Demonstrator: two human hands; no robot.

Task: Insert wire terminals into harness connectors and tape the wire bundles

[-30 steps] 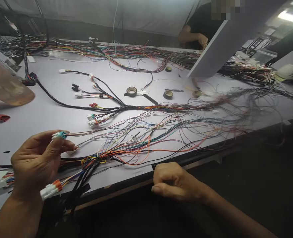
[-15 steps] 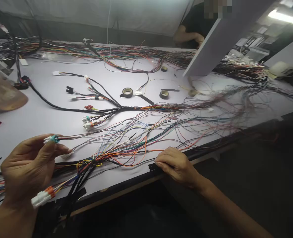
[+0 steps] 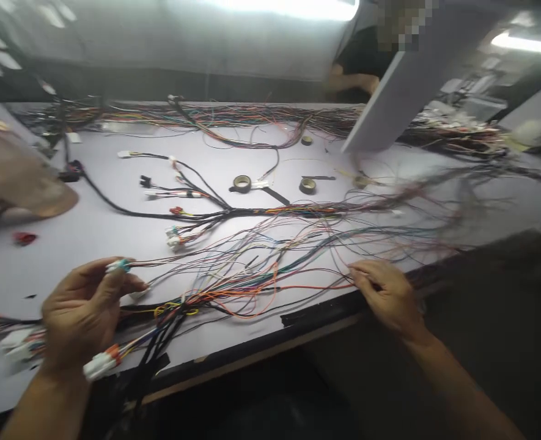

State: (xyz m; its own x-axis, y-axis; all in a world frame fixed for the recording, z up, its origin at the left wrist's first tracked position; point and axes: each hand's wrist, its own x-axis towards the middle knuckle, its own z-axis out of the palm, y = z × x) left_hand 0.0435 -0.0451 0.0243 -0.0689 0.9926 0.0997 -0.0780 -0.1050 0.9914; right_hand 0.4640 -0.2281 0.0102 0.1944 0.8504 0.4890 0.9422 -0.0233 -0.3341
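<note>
My left hand (image 3: 82,305) is closed in a pinch on a white and teal connector (image 3: 118,266), and thin wires run rightward from it. Below that hand lies a white and orange connector (image 3: 103,362) on a taped branch. A small pale connector sits by the lower fingers, partly hidden. My right hand (image 3: 387,299) is above the table's front edge, its thumb and fingers closed on thin wires, one of them an orange wire (image 3: 316,286). A loose bundle of coloured wires (image 3: 252,284) stretches between my hands.
A second harness (image 3: 247,212) with taped branches lies behind the bundle. Rolls of black tape (image 3: 241,183) and a dark strip (image 3: 318,178) are beyond it. A slanted grey post (image 3: 389,91) stands at right; a co-worker's arm (image 3: 353,82) is behind it. A red connector (image 3: 25,238) lies left.
My right hand has moved rightward from the black tape at the table edge to the wires. My left hand keeps the teal connector. The whole view has shifted slightly.
</note>
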